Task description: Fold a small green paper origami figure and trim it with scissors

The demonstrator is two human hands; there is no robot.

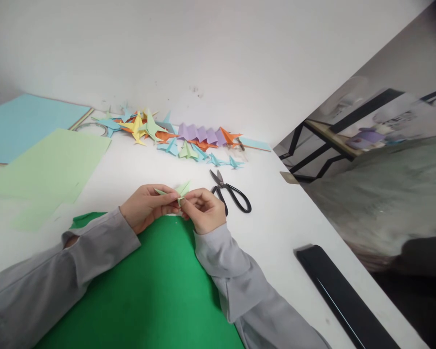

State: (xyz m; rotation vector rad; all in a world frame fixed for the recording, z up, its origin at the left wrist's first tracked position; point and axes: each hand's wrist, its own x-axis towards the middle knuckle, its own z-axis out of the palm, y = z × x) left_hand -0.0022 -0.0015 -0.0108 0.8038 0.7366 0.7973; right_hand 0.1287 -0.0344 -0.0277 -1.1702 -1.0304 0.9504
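Between my two hands is a small light green folded paper crane (182, 188), its pointed parts sticking out to the left and upward. My left hand (148, 206) is closed, pinching the crane from the left. From the right, my right hand (205, 209) pinches a small part of the same crane with thumb and fingertips. Fingers partly hide the folded paper. Black-handled scissors (236, 194) lie with blades parted just beyond my right hand. Below both hands spreads a bright green surface (160, 286).
Folded paper cranes (150, 127) in several colours line the wall, beside a pleated purple paper strip (199, 133). Blue sheets (32, 121) and light green sheets (54, 160) lie at left. A long black object (341, 295) rests near the white table's right edge.
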